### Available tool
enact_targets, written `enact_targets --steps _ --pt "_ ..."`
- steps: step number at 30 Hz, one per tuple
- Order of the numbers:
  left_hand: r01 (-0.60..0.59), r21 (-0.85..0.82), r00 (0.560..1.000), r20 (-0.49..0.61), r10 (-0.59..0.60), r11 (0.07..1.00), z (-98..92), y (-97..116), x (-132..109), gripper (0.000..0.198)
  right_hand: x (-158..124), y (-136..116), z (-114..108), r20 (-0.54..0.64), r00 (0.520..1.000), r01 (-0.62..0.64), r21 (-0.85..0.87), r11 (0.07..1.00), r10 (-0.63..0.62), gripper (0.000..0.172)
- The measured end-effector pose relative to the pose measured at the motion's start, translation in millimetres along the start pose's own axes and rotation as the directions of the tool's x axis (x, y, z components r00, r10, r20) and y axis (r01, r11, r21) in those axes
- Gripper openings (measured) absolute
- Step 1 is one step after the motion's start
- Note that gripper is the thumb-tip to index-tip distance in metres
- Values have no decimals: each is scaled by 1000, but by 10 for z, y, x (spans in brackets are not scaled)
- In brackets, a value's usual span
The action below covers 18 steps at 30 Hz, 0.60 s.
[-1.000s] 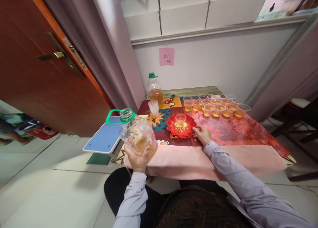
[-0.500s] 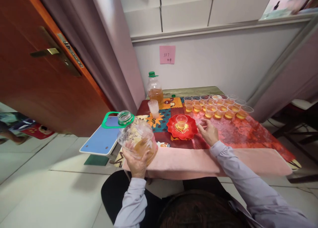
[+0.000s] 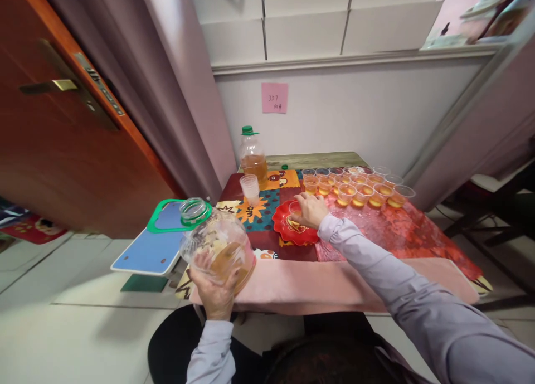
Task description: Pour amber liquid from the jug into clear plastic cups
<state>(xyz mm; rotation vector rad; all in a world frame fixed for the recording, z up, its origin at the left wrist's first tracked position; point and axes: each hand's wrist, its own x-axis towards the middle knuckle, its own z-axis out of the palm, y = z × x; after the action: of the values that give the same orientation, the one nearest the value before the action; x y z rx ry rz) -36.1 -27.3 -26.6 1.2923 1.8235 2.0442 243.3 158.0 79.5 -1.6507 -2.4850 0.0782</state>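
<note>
My left hand [image 3: 214, 292] is closed around the lower side of a large clear plastic jug [image 3: 221, 233]. The jug leans to the left, uncapped, with a green ring handle at its neck and some amber liquid low inside. My right hand [image 3: 312, 210] reaches over a red scalloped plate [image 3: 281, 225], its fingers closed on a small clear plastic cup [image 3: 295, 208]. That hand hides much of the cup. To the right stand rows of clear cups [image 3: 363, 194] holding amber liquid.
A capped jug [image 3: 254, 164] of amber liquid stands at the back left, behind a stack of cups [image 3: 249, 188]. A green cap [image 3: 285, 167] lies near the wall. Pink cloth [image 3: 317, 286] covers the table's front edge. Left of the table is a blue board [image 3: 144, 250].
My right hand has moved left from beside the red plate to the cup on it and closed on it. My left hand still holds the tilted jug. The view has shifted slightly.
</note>
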Motion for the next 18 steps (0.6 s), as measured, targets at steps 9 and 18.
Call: enact_targets --steps 9,18 --pt "-7 -21 1000 -14 7 1000 -5 35 10 103 70 4 2 72 997 -20 -20 1000 22 59" --pt "23 -29 1000 -17 -23 999 10 48 2 108 188 308 -216 -37 997 -58 126 990 63 65"
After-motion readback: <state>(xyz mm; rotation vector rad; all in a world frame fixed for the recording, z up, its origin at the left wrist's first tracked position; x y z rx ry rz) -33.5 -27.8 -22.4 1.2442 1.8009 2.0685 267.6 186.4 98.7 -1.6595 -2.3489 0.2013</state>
